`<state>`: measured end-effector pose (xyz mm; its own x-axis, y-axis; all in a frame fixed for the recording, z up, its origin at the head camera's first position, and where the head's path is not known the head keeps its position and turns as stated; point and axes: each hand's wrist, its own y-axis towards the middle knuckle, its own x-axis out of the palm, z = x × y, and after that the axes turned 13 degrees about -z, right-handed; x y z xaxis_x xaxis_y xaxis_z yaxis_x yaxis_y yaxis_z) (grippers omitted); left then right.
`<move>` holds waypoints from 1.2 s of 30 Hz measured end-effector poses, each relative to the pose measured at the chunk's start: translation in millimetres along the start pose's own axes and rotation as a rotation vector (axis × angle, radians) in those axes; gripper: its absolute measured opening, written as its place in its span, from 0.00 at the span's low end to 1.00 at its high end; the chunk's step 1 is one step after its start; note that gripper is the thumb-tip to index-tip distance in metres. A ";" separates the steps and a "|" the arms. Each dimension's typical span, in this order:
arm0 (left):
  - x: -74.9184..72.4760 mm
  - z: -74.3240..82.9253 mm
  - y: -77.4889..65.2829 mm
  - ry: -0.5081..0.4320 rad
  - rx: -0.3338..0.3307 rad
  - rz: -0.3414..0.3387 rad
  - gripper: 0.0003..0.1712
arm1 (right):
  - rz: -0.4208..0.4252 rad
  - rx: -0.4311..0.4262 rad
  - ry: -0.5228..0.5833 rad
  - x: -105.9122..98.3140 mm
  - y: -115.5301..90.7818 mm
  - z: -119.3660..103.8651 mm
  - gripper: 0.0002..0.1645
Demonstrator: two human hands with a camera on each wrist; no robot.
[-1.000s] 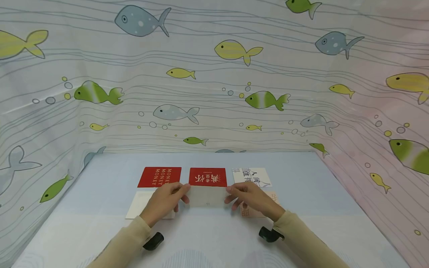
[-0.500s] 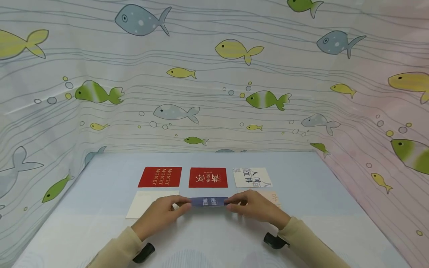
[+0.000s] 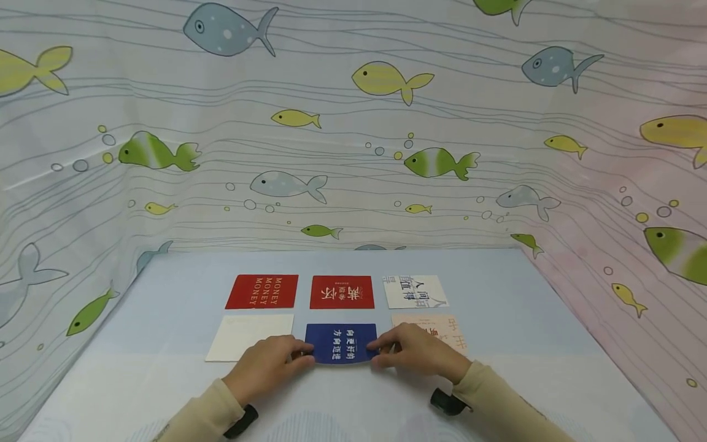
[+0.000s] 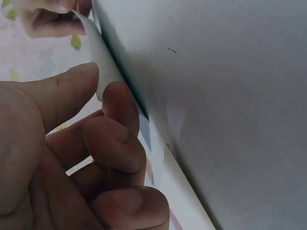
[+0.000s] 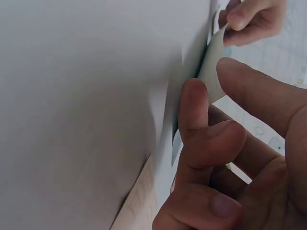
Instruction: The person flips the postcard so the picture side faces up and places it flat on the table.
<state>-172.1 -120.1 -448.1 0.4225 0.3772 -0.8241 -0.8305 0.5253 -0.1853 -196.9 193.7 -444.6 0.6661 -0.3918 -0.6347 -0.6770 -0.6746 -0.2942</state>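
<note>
A blue card (image 3: pixel 341 344) printed with white characters lies face up between the hands in the head view, low over the table and slightly bowed along its near edge. My left hand (image 3: pixel 272 365) pinches its left side, and my right hand (image 3: pixel 424 355) pinches the opposite side. The card's pale underside (image 4: pixel 100 52) shows beside the left thumb in the left wrist view. In the right wrist view, thumb and forefinger meet at the card's edge (image 5: pixel 212 72), with the other fingers curled below.
Behind the blue card lie a red MONEY card (image 3: pixel 262 291), a red card with pale characters (image 3: pixel 341 292) and a white printed card (image 3: pixel 417 291). A plain cream card (image 3: pixel 243 334) is at left; a peach card (image 3: pixel 454 331) sits partly under the right hand. Fish-patterned cloth (image 3: pixel 353 141) surrounds the table.
The card has turned from its pale side to its blue printed face and come down nearer the body. Both hands moved with it, still pinching its two sides.
</note>
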 end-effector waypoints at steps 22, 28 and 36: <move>-3.8 1.3 11.0 0.008 -0.046 0.021 0.18 | -0.002 0.052 0.027 -6.8 11.0 2.9 0.20; -2.5 2.2 11.5 0.017 -0.057 0.018 0.18 | -0.010 0.071 0.020 -6.1 11.8 5.0 0.21; -3.2 4.8 10.5 0.033 -0.079 0.012 0.16 | -0.008 0.103 0.039 -5.7 9.6 2.5 0.18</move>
<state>-180.5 -112.1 -444.8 0.4011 0.3569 -0.8437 -0.8620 0.4587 -0.2158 -208.0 191.0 -445.6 0.6818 -0.4123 -0.6043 -0.6991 -0.6104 -0.3724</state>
